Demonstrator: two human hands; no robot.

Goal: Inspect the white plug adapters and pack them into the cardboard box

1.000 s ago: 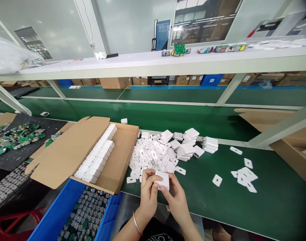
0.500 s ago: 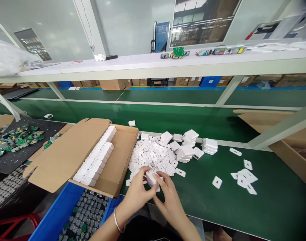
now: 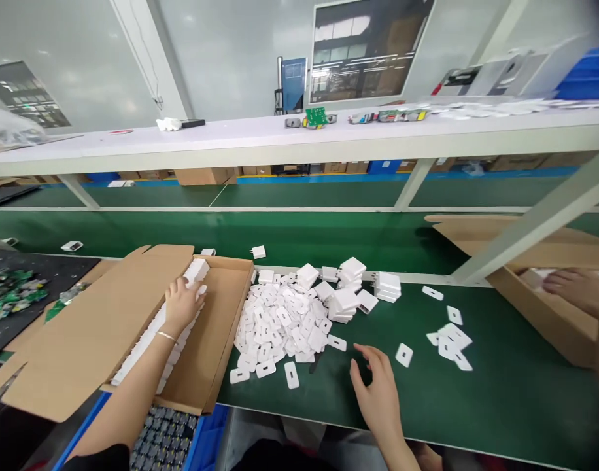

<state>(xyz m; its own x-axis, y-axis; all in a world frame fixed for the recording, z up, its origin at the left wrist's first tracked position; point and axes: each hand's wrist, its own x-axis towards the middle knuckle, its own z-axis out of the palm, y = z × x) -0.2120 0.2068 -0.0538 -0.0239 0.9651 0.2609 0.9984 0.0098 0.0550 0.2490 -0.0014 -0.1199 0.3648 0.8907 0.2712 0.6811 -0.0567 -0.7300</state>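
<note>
My left hand reaches into the open cardboard box on the left, over the rows of white charger cases. Its fingers are bent down around a white charger case near the far end, mostly covered by the hand. Low over the green table, my right hand holds nothing, with thumb and fingers apart. Ahead and to its left lies a heap of small white plates with slots. Against the heap's far right side are several white charger cases, and a loose white plate rests to the right.
Another person's hand is inside a cardboard box at the right. A blue bin of dark parts stands below the left box. Circuit boards lie on a black mat. A white shelf spans the far side.
My hands have parted: the left went from the white charger case at the heap to the box, the right moved rightward and opened. The view shifted, and another person's hand appeared at right.
</note>
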